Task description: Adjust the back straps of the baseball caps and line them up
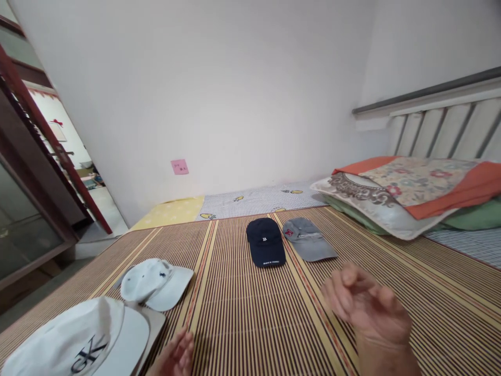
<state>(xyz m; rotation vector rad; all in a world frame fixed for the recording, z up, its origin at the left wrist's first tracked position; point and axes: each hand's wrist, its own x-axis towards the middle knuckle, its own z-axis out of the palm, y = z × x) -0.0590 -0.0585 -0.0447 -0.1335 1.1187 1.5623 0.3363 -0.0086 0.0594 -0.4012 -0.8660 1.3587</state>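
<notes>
My right hand hovers above the mat at the right, palm turned partly up, fingers loosely curled with the thumb apart and nothing in them. Low in the picture, my left hand is cut off by the edge; its visible fingers are slightly bent and empty. Beside it lies a white cap with dark CK letters, another brim showing under its own. Behind that sits a pale cap with a small dark emblem. Farther off, a navy cap rests next to a grey cap bearing a red mark.
A striped bamboo mat covers the bed. Stacked pillows with an orange-edged floral cloth lie at the right, below a radiator. A pink note is on the wall. A doorway stands at the left.
</notes>
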